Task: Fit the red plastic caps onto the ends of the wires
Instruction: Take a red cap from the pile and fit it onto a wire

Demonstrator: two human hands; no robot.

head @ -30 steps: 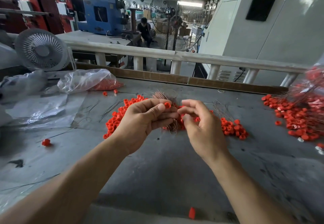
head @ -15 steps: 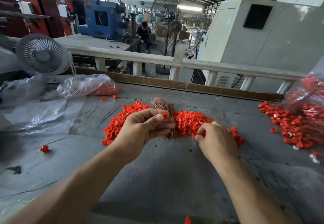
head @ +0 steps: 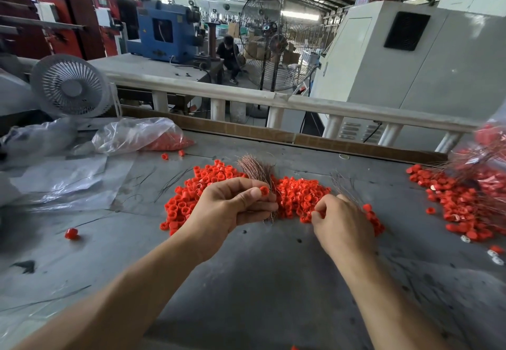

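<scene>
two hands (head: 232,207) at the table, one wire bundle (head: 257,171), two big heaps of red caps (head: 298,193) way too many to count, two fans (head: 69,86), plus one person (head: 228,54) sitting out back

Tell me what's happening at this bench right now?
A person is fitting red caps onto thin wires at a grey table. The left hand grips a bundle of wires and pinches one red cap at the thumb tip. The right hand reaches into the pile of loose caps, fingers curled on them. More caps with wires lie in a heap at the right. A plastic bag holding caps lies at the back left.
</scene>
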